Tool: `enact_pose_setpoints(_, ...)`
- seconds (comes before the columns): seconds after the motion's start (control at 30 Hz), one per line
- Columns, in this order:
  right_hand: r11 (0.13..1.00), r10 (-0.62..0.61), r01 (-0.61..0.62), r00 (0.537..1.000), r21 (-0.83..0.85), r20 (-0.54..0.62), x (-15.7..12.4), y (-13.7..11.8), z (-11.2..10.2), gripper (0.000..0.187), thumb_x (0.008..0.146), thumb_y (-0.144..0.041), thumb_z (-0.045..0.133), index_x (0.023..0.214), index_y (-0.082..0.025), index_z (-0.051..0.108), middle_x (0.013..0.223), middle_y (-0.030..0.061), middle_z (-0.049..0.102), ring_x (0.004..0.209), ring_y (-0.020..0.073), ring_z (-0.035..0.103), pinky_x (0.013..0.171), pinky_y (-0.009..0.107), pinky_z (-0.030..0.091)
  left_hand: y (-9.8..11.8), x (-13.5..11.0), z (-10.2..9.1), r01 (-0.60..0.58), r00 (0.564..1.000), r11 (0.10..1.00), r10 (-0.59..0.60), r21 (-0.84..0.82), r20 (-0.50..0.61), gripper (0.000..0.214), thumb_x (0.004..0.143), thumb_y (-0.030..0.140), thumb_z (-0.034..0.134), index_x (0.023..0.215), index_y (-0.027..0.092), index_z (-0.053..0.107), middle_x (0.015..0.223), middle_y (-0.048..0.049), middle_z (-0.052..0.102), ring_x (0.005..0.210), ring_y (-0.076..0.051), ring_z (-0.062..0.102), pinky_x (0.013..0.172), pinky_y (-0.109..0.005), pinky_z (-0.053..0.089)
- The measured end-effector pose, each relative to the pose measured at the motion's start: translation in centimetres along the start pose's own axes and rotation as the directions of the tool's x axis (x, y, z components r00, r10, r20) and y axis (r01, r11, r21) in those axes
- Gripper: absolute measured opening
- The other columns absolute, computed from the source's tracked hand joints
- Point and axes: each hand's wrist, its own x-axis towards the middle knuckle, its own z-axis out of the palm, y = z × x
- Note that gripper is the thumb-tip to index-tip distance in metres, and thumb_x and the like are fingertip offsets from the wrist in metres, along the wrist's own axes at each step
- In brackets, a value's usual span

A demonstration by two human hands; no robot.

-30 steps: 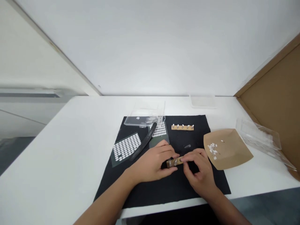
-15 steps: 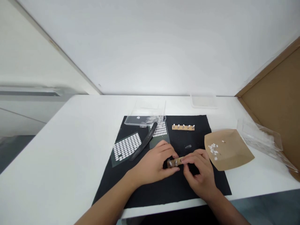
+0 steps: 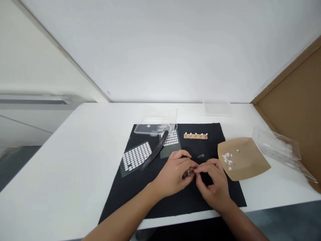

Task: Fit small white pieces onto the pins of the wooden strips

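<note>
My left hand (image 3: 172, 175) is closed around a short wooden strip with small metal posts (image 3: 187, 172), mostly hidden by my fingers. At the right end of that strip, my right hand (image 3: 216, 187) has its thumb and fingertips pinched together, touching the strip or something small on it; the fingers hide which. Behind my hands lies a second wooden strip (image 3: 195, 136) with several posts, each topped with a white tab. A clear nail tip (image 3: 201, 156) rests on the black mat (image 3: 155, 201) just beyond my right hand.
Left of my hands, a dark curved nail file (image 3: 154, 152) lies across two sheets of white oval stickers (image 3: 136, 156). A clear box (image 3: 156, 125) holds nail tips at the back. Rightward are a brown paper tray (image 3: 248, 164) with white bits and clear plastic boxes (image 3: 278, 144).
My left hand has shifted right, closing over more of the strip and meeting my right fingertips. My right hand has stayed nearly in place.
</note>
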Motion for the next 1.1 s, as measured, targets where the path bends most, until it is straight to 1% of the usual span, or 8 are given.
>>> enact_pose_setpoints(0.23, 1.0, -0.019, 0.018, 0.999, -0.019, -0.041, -0.1, -0.3, 0.1, 0.025, 0.092, -0.003, 0.064, 0.103, -0.025, 0.066, 0.092, -0.0019, 0.077, 0.081, 0.0182, 0.065, 0.085, 0.04, 0.049, -0.1, 0.0, 0.1, 0.046, 0.999, 0.998, -0.045, -0.033, 0.006, 0.016, 0.09, 0.009, 0.067, 0.097, 0.023, 0.072, 0.091, -0.0011, 0.079, 0.119, -0.028, 0.065, 0.101, -0.046, 0.044)
enact_pose_setpoints(0.47, 0.992, -0.043, 0.013, 0.972, -0.128, -0.232, -0.2, -0.6, -0.4, 0.029, 0.09, -0.003, 0.067, 0.109, -0.024, 0.065, 0.095, 0.0018, 0.076, 0.088, 0.0204, 0.067, 0.085, 0.04, 0.054, -0.1, 0.0, 0.2, 0.019, 1.0, 1.0, -0.019, 0.006, -0.02, 0.012, 0.092, 0.013, 0.07, 0.094, 0.024, 0.072, 0.085, 0.0004, 0.078, 0.119, -0.027, 0.067, 0.103, -0.045, 0.044)
enact_pose_setpoints(0.57, 0.984, -0.026, 0.001, 0.99, -0.179, -0.139, 0.6, -0.7, -2.5, 0.021, 0.095, -0.006, 0.064, 0.106, -0.023, 0.067, 0.099, 0.0039, 0.074, 0.095, 0.0201, 0.068, 0.088, 0.037, 0.055, -0.3, -0.1, 0.2, -0.023, 0.999, 0.999, 0.024, 0.032, -0.048, 0.01, 0.094, 0.015, 0.07, 0.09, 0.023, 0.07, 0.085, 0.0002, 0.078, 0.119, -0.027, 0.066, 0.105, -0.047, 0.043)
enact_pose_setpoints(0.7, 0.93, -0.056, 0.107, 0.987, -0.352, 0.153, 3.3, -0.9, -6.5, 0.012, 0.101, -0.018, 0.064, 0.11, -0.023, 0.069, 0.099, 0.0029, 0.074, 0.091, 0.0194, 0.069, 0.081, 0.034, 0.054, -0.4, -0.3, 0.2, -0.062, 0.997, 0.994, 0.066, 0.09, -0.05, 0.007, 0.096, 0.016, 0.069, 0.094, 0.023, 0.07, 0.086, -0.0012, 0.077, 0.122, -0.03, 0.064, 0.105, -0.048, 0.044)
enact_pose_setpoints(0.8, 0.857, -0.073, 0.281, 0.896, -0.432, 0.438, 6.8, -0.6, -8.4, 0.011, 0.104, -0.02, 0.06, 0.106, -0.02, 0.071, 0.098, 0.0052, 0.074, 0.091, 0.0219, 0.068, 0.08, 0.036, 0.052, -0.2, -0.4, -0.1, -0.084, 0.996, 0.989, 0.088, 0.122, -0.027, 0.014, 0.093, 0.024, 0.077, 0.105, 0.024, 0.07, 0.095, -0.0034, 0.078, 0.125, -0.032, 0.061, 0.106, -0.051, 0.044)
enact_pose_setpoints(0.93, 0.847, 0.029, 0.391, 0.643, -0.36, 0.765, 11.5, 1.2, -7.8, 0.005, 0.097, -0.021, 0.072, 0.101, -0.022, 0.075, 0.1, 0.0032, 0.074, 0.094, 0.0228, 0.069, 0.08, 0.034, 0.051, 0.0, -0.3, -1.1, -0.122, 0.99, 0.986, 0.13, 0.117, -0.061, 0.035, 0.088, 0.042, 0.082, 0.113, 0.023, 0.067, 0.105, -0.0059, 0.076, 0.126, -0.034, 0.058, 0.108, -0.051, 0.046)
enact_pose_setpoints(1.0, 0.865, 0.074, 0.392, 0.516, -0.312, 0.853, 12.8, 2.4, -6.6, 0.009, 0.094, -0.02, 0.076, 0.102, -0.022, 0.076, 0.107, 0.0037, 0.074, 0.1, 0.0232, 0.07, 0.083, 0.032, 0.051, -0.5, -0.2, -1.9, -0.065, 0.986, 0.985, 0.089, 0.16, -0.144, 0.024, 0.096, 0.039, 0.073, 0.111, 0.022, 0.065, 0.104, -0.0071, 0.074, 0.12, -0.031, 0.058, 0.106, -0.047, 0.049)
enact_pose_setpoints(1.1, 0.865, 0.135, 0.385, 0.439, -0.321, 0.889, 13.3, 4.1, -4.5, 0.019, 0.09, -0.023, 0.082, 0.108, -0.022, 0.077, 0.113, 0.0042, 0.074, 0.107, 0.0244, 0.07, 0.084, 0.03, 0.05, -2.2, -0.2, -3.1, 0.148, 0.945, 0.933, -0.035, 0.328, -0.325, 0.013, 0.103, 0.031, 0.059, 0.105, 0.019, 0.064, 0.101, -0.0101, 0.071, 0.108, -0.031, 0.057, 0.1, -0.048, 0.05)
